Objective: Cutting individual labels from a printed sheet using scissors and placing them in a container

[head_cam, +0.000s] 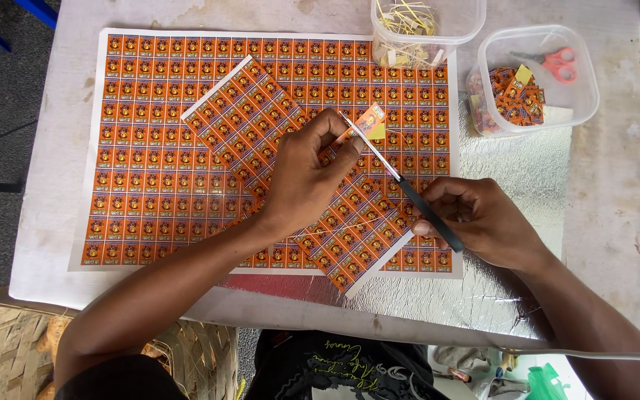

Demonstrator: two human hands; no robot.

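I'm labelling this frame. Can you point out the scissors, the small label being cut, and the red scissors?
scissors (pixel 409 194): head view, blade near the pivot
small label (pixel 369 118): head view, orange face
red scissors (pixel 561 62): head view, handle

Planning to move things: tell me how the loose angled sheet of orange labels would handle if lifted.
The angled label sheet is probably thin paper, so floppy and light. Partly cut, it may tear or droop at its edge. Lying flat on the larger sheet, it likely slides easily.
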